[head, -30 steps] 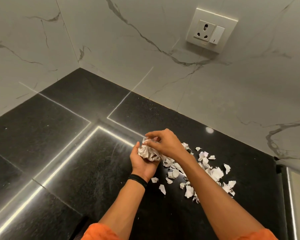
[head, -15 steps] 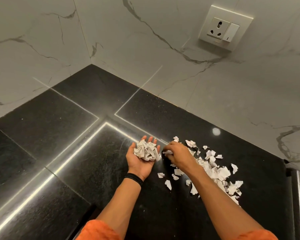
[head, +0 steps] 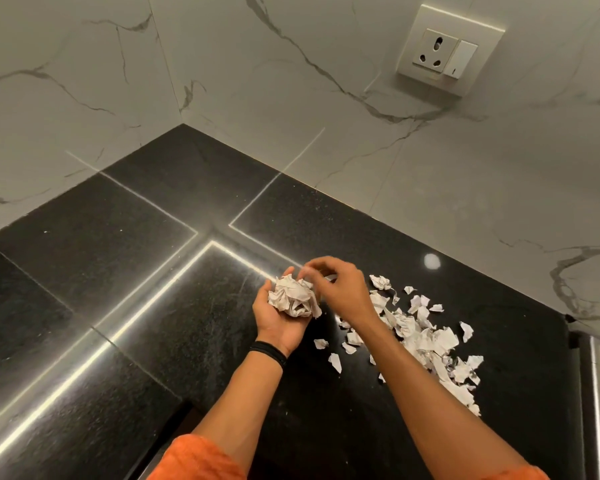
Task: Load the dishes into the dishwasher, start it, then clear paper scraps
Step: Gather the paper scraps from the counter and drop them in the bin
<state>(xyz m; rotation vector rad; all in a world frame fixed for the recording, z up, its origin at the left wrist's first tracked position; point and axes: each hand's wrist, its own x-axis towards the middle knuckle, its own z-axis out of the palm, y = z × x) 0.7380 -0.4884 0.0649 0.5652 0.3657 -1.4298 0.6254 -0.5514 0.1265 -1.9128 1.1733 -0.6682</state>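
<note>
Black polished stone counter is running into a corner of white marble-veined wall tiles, a white wall socket above. Left hand is lying palm up, fingers loosely cupping a crumpled wad of white paper scraps. Right hand is hovering just over the wad, thumb and fingers pinched together; whether a scrap is between them, cannot tell. Loose torn white paper scraps are lying in a band on the right hand's own side, nearer it; judged: gathering is partway done.
</note>
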